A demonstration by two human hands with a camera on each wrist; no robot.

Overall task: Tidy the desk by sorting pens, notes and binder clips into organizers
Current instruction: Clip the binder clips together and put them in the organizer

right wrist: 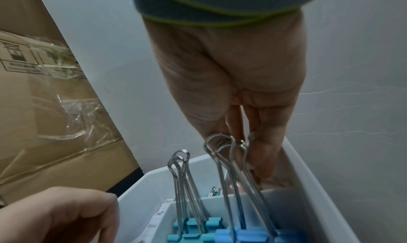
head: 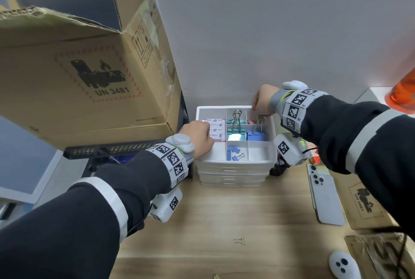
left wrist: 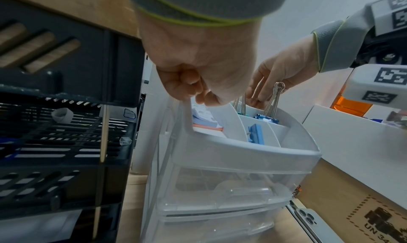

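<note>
A white drawer organizer [head: 233, 163] stands against the wall, its top tray split into compartments. My left hand [head: 197, 139] curls round the tray's left rim [left wrist: 187, 111], next to a stack of notes [head: 215, 128]. Teal binder clips [head: 235, 131] and a large blue binder clip [head: 256, 136] stand with handles up; small blue clips [head: 233, 154] lie in front. My right hand [right wrist: 257, 159] reaches straight-fingered down into the back right compartment, over something pink [head: 251, 121]; its fingertips are partly hidden. A gold binder clip [head: 239, 240] lies on the desk.
A large cardboard box [head: 78, 65] overhangs a black rack [head: 107, 150] on the left. Two phones [head: 325, 198], cardboard pieces [head: 363, 202] and a white controller [head: 342, 264] lie on the right. An orange bottle [head: 404, 92] stands at the far right.
</note>
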